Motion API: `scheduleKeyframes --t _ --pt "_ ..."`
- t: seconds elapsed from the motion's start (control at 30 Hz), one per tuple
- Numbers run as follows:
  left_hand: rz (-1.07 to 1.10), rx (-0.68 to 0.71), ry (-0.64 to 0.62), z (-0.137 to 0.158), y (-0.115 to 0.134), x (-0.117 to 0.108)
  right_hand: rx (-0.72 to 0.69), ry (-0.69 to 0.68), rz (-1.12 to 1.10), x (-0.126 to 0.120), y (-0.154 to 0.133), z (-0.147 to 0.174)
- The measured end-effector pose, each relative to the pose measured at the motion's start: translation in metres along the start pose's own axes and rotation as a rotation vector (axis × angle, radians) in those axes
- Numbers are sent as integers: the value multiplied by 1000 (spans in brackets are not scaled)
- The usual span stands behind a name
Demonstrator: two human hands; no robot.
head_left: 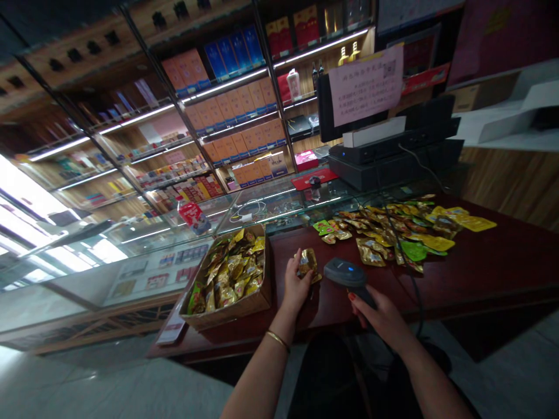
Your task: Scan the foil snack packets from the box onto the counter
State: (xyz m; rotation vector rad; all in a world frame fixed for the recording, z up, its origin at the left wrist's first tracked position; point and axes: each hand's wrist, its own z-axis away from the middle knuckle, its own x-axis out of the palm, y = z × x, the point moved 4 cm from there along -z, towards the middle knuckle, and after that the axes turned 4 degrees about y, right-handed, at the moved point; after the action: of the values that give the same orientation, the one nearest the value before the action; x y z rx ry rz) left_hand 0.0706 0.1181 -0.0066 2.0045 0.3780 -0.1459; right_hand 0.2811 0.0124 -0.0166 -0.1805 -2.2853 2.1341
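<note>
My left hand (297, 281) holds a small gold snack packet (308, 261) between thumb and fingers, low over the dark red table. Wrapped round the grip of a black barcode scanner (345, 272) is my right hand (379, 311); a blue light shows on the scanner's top, and its head points toward the packet. Left of my hands stands an open cardboard box (233, 311) filled with gold and green packets (233, 270). To the right, a loose heap of gold, yellow and green packets (388, 224) is spread over the table, with the cable lying across it.
Behind the table runs a glass display counter (266, 201) with a red-labelled bottle (192, 215) on it. A cash register with a monitor and pink paper sign (367, 87) stands at the back right. Shelves of boxed goods (227, 107) line the wall.
</note>
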Motion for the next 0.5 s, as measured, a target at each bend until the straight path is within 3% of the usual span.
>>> scheduleKeyframes --t 0.5 --pt "-34 -1 7 -1 7 -1 -7 -10 15 2 0 2"
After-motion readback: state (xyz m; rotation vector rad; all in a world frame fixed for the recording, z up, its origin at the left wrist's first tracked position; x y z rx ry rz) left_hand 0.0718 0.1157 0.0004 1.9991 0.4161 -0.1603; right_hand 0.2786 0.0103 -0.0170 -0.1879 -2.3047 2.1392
